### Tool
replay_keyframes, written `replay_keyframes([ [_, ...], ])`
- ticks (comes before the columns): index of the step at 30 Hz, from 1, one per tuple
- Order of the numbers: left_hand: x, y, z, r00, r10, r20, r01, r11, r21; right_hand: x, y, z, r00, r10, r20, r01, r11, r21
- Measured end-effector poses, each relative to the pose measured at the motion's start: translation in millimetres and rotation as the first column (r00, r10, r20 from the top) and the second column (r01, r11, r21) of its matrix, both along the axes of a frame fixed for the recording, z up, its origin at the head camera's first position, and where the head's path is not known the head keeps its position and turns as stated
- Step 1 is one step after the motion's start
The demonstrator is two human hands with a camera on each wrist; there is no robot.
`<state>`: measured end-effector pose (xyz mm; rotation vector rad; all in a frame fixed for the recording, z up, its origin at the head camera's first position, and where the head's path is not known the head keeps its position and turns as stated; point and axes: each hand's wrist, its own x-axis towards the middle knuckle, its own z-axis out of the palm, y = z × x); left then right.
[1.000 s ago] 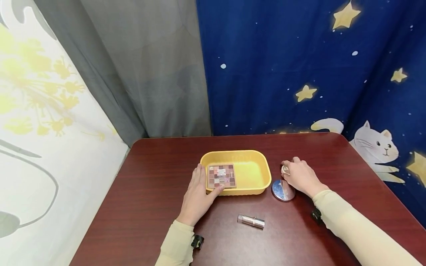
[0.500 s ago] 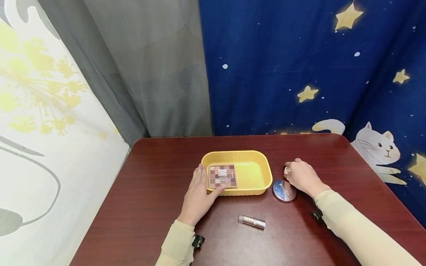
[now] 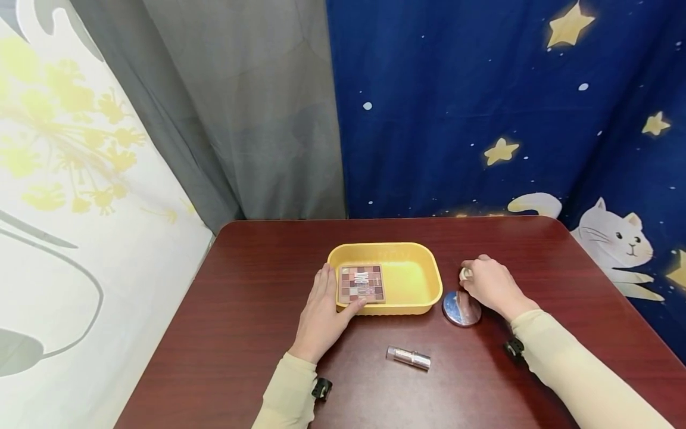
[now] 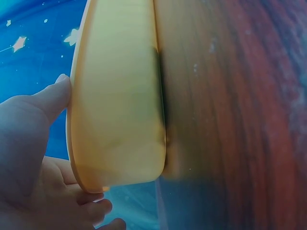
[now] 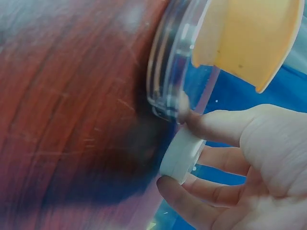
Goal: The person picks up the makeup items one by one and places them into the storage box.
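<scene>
My left hand (image 3: 323, 316) rests at the left end of a yellow plastic basket (image 3: 411, 308), its fingers fairly straight along the side and its thumb on the front rim. A square eyeshadow palette (image 3: 361, 284) lies inside the basket, near that hand. To the right of the basket, my right hand (image 3: 493, 286) pinches a small white round item (image 5: 181, 155) between thumb and fingers, low at the table; its kind is unclear. Just in front of it lies a round compact (image 3: 461, 308) with a shiny lid. The thumb seems close to the compact in the right wrist view; contact is uncertain.
A silver tube with a clear cap (image 3: 408, 358), like a lipstick, lies on the dark red wooden table (image 3: 257, 310) in front of the basket. Grey and blue star-patterned curtains (image 3: 418, 119) hang behind the table's far edge.
The head view has shifted slightly, so everything appears a little further right. Both hands, the basket and the cosmetics otherwise keep their places, the white item still in the right hand.
</scene>
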<state>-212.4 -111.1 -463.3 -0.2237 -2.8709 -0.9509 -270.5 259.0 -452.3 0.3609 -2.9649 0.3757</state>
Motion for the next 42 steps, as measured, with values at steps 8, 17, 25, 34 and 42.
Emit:
replay_keyframes([
  [8,-0.2,0.4,0.1,1.000,0.002,0.007,-0.002,1.000,-0.005,3.4,-4.2,7.0,1.000,0.000,-0.028,-0.001,1.000,-0.011],
  [17,0.0,1.1,1.5,1.000,0.002,0.013,-0.002,1.000,0.006,7.7,-10.9,17.3,0.995,0.022,-0.095,-0.025,0.999,-0.031],
  [25,-0.4,0.5,0.4,1.000,0.006,0.020,-0.006,1.000,0.014,10.3,-21.0,33.1,0.990,0.036,-0.134,-0.041,0.999,-0.028],
  [34,-0.2,0.9,-0.5,1.000,0.006,0.008,-0.006,1.000,0.018,15.1,-31.5,42.8,0.992,0.036,-0.120,-0.040,0.999,-0.034],
  [42,0.0,0.2,-1.8,1.000,0.007,0.003,-0.007,1.000,0.018,18.3,-40.1,46.9,0.978,0.066,-0.197,-0.081,0.994,-0.070],
])
